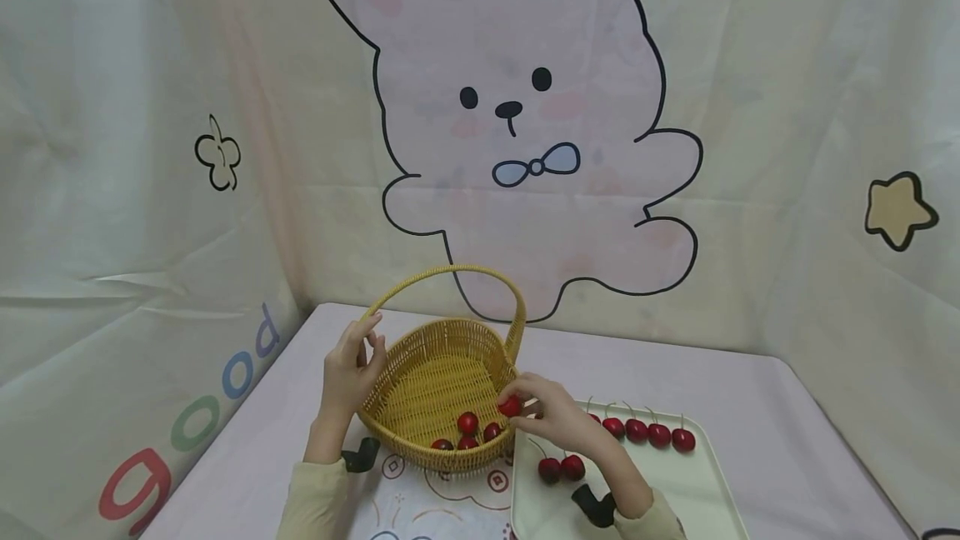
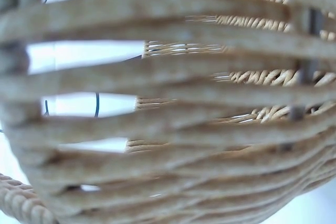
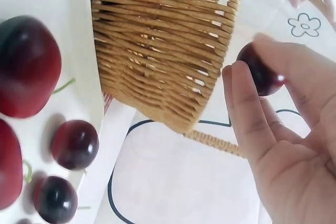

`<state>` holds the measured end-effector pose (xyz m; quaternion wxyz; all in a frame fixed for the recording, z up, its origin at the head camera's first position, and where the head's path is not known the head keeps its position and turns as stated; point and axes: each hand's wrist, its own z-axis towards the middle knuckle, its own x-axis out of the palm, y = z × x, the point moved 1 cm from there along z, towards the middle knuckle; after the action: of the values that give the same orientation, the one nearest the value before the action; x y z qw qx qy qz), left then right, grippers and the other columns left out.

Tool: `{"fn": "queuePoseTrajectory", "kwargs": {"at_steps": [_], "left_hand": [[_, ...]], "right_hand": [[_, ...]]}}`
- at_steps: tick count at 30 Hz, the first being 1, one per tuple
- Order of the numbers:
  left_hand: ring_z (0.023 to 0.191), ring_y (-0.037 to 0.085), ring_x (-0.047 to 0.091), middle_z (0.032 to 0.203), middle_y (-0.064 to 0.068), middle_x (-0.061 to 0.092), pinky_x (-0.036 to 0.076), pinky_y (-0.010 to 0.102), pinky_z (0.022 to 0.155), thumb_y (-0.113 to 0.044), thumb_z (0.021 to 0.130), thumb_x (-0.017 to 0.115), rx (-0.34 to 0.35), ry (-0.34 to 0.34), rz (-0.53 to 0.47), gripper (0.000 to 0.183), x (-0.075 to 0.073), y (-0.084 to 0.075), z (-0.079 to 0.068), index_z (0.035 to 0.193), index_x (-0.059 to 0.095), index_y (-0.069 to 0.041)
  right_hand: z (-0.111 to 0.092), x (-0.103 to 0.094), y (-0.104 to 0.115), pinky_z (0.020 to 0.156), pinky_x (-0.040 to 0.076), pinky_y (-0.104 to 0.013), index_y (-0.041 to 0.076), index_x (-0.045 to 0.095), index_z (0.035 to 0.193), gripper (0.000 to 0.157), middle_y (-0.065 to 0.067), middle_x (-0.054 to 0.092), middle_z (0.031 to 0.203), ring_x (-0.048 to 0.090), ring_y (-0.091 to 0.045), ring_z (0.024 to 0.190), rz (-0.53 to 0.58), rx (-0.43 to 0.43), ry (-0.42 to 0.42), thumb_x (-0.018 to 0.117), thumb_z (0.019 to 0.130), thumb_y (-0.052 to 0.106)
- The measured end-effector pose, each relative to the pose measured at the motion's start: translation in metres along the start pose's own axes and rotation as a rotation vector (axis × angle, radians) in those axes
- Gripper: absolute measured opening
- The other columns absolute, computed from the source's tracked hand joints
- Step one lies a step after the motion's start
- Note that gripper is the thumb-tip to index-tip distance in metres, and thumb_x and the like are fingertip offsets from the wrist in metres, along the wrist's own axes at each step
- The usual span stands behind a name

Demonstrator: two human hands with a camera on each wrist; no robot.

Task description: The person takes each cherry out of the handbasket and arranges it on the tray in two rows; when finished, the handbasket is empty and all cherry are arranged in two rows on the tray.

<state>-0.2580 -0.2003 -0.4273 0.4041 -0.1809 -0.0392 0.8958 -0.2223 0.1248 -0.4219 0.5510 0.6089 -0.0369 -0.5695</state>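
Observation:
A yellow wicker basket [image 1: 442,365] with an arched handle stands on the table, several cherries lying at its near side. My left hand [image 1: 352,369] grips the basket at its left side, where the handle meets the rim. Between the thumb and fingertips of my right hand [image 1: 558,415] a red cherry [image 3: 260,70] is pinched, held by the basket's right rim. Woven strands [image 2: 168,87] of the basket fill the left wrist view, so the left hand is hidden there. Beneath the right forearm lies a white tray [image 1: 660,498] with more cherries [image 1: 636,431].
Two cherries [image 1: 561,468] lie on the tray's left part, and several stand in a row along its far side. The table [image 1: 712,365] has a pale cover with a printed pattern. Behind it hangs a cloth with a bunny drawing [image 1: 525,215].

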Motion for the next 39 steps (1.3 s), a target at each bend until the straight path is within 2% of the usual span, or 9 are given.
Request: {"fn": "queuePoseTrajectory", "kwargs": {"at_steps": [6, 13, 20, 23, 26, 32, 39], "left_hand": [[0.054, -0.005, 0.025, 0.077, -0.003, 0.048, 0.027, 0.011, 0.044, -0.022, 0.094, 0.047, 0.000, -0.002, 0.000, 0.033, 0.000, 0.000, 0.000, 0.125, 0.052, -0.011], [0.054, -0.004, 0.026, 0.078, -0.003, 0.048, 0.027, 0.011, 0.044, -0.023, 0.095, 0.047, -0.004, 0.001, 0.001, 0.033, 0.000, 0.000, 0.000, 0.125, 0.052, -0.011], [0.054, -0.004, 0.026, 0.079, -0.003, 0.048, 0.027, 0.011, 0.045, -0.023, 0.095, 0.046, -0.008, 0.004, 0.002, 0.033, -0.001, 0.000, 0.000, 0.125, 0.052, -0.011], [0.054, -0.004, 0.027, 0.079, -0.002, 0.048, 0.027, 0.011, 0.045, -0.023, 0.095, 0.047, -0.009, 0.004, -0.003, 0.033, -0.001, 0.000, 0.000, 0.125, 0.052, -0.011], [0.054, -0.003, 0.027, 0.079, -0.002, 0.048, 0.027, 0.011, 0.045, -0.022, 0.094, 0.047, -0.007, 0.003, -0.008, 0.033, -0.001, 0.000, 0.000, 0.125, 0.052, -0.010], [0.054, -0.003, 0.027, 0.079, -0.002, 0.048, 0.027, 0.011, 0.045, -0.021, 0.094, 0.048, -0.007, 0.003, -0.009, 0.033, 0.000, 0.001, 0.000, 0.125, 0.052, -0.010], [0.053, -0.003, 0.027, 0.079, -0.002, 0.049, 0.027, 0.012, 0.044, -0.021, 0.094, 0.048, -0.005, -0.002, -0.014, 0.033, 0.000, 0.000, 0.000, 0.125, 0.053, -0.010]], "right_hand": [[-0.014, -0.006, 0.002, 0.072, 0.052, -0.021, 0.013, 0.059, 0.109, 0.029, -0.002, 0.054, 0.108, 0.061, -0.018, 0.090, -0.005, 0.043, -0.030, 0.066, 0.083, 0.003], [-0.033, -0.014, -0.003, 0.072, 0.051, -0.020, 0.017, 0.058, 0.110, 0.027, 0.002, 0.054, 0.105, 0.062, -0.011, 0.084, -0.058, 0.132, -0.066, 0.067, 0.084, 0.016], [-0.052, -0.021, -0.010, 0.074, 0.051, -0.030, 0.018, 0.061, 0.107, 0.026, 0.005, 0.058, 0.102, 0.061, -0.012, 0.087, -0.137, 0.168, -0.107, 0.069, 0.083, 0.024], [-0.060, -0.023, -0.014, 0.073, 0.050, -0.030, 0.020, 0.062, 0.106, 0.028, 0.009, 0.059, 0.100, 0.057, -0.010, 0.085, -0.185, 0.190, -0.133, 0.069, 0.082, 0.031], [-0.068, -0.024, -0.018, 0.069, 0.048, -0.027, 0.019, 0.063, 0.105, 0.028, 0.011, 0.060, 0.096, 0.055, -0.009, 0.080, -0.197, 0.189, -0.153, 0.070, 0.081, 0.031], [-0.080, -0.026, -0.030, 0.064, 0.046, -0.025, 0.017, 0.064, 0.098, 0.023, 0.009, 0.062, 0.088, 0.056, -0.006, 0.075, -0.219, 0.139, -0.185, 0.073, 0.078, 0.016], [-0.094, -0.028, -0.038, 0.063, 0.046, -0.025, 0.017, 0.062, 0.096, 0.022, 0.008, 0.061, 0.086, 0.057, -0.005, 0.073, -0.226, 0.131, -0.203, 0.075, 0.077, 0.018]]}}
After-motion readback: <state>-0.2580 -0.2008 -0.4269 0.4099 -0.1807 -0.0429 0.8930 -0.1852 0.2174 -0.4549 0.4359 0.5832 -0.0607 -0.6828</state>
